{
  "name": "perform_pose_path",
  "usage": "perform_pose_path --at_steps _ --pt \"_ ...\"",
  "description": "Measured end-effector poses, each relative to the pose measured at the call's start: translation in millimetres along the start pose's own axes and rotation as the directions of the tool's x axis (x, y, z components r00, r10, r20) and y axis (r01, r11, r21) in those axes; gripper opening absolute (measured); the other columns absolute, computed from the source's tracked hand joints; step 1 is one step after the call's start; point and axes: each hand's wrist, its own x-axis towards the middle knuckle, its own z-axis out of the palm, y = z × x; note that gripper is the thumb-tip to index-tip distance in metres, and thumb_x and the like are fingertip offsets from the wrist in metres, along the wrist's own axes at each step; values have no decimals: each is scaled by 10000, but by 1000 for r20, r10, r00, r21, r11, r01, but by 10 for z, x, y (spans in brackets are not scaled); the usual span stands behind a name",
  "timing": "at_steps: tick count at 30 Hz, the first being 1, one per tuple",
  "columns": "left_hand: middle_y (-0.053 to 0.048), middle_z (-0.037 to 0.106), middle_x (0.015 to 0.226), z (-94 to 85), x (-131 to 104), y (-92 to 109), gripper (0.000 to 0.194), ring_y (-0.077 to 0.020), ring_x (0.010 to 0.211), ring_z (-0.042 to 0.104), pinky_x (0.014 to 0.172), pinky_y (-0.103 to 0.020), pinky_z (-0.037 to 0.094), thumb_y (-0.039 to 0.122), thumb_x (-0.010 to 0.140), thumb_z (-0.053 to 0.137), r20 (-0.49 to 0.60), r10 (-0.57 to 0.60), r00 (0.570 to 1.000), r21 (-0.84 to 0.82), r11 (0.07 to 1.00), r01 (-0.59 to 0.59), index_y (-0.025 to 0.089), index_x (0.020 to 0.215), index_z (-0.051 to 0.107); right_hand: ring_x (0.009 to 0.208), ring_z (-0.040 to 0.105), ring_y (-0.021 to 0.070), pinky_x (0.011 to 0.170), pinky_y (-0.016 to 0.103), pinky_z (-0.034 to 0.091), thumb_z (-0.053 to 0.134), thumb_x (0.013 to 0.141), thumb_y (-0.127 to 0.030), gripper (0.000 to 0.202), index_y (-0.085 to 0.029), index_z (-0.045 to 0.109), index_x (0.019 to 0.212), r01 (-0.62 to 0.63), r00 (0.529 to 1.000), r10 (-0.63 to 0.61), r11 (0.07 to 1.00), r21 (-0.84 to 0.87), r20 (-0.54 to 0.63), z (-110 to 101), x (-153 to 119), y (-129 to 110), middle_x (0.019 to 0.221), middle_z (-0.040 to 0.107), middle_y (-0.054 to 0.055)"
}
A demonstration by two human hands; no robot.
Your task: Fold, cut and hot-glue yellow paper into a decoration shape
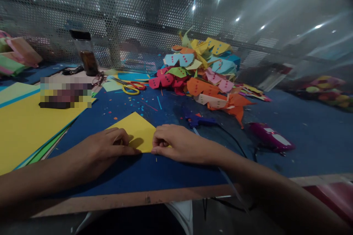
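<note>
A sheet of yellow paper (136,126) lies on the blue tabletop in front of me, its visible part a triangle with the point facing away. At the left end of its near edge, my left hand (111,147) is closed, thumb and curled fingers pressing the paper. My right hand (176,142) pinches the same edge a little to the right, thumb low along it. Both side corners of the paper are hidden under the hands. Beyond the right hand rests a blue glue gun (200,120) with its cord trailing right.
Large coloured sheets (35,125) are stacked at left. Scissors (131,89) and paper scraps lie behind the yellow paper. A heap of folded paper shapes (204,88) stands at back right, near a purple object (270,137). A dark-lidded bottle (87,57) stands by the mesh wall (143,11).
</note>
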Motion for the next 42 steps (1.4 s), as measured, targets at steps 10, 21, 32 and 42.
perform_pose_path --at_steps 10,21,32,42 --pt "-23 655 1035 -47 33 46 450 -162 892 629 759 -250 495 107 1047 480 -22 0 1000 -15 1000 0 366 1338 706 832 593 159 715 273 388 718 964 -223 127 -154 687 861 -26 999 27 1000 -9 32 -63 -27 -1 896 681 24" --pt "-35 663 1057 -47 18 32 460 -172 916 648 779 -252 512 127 1054 469 -2 -6 1000 -49 999 6 390 1363 684 841 630 161 729 266 407 746 953 -252 121 -149 720 894 -81 993 84 996 -41 79 -148 -59 -3 919 716 25" --pt "-27 648 1055 -58 27 44 458 -160 916 644 776 -234 501 125 1062 444 -6 -10 1000 -33 999 9 385 1350 689 792 642 145 667 244 376 764 938 -250 123 -146 737 877 -122 984 131 989 -81 121 -229 -90 1 896 729 20" --pt "-24 655 1032 -83 45 75 464 -146 887 649 762 -222 518 103 1061 423 -28 14 999 -18 1000 -15 346 1331 712 808 659 155 666 241 372 758 932 -280 130 -158 754 888 -137 972 152 986 -95 180 -300 -120 74 908 746 21"
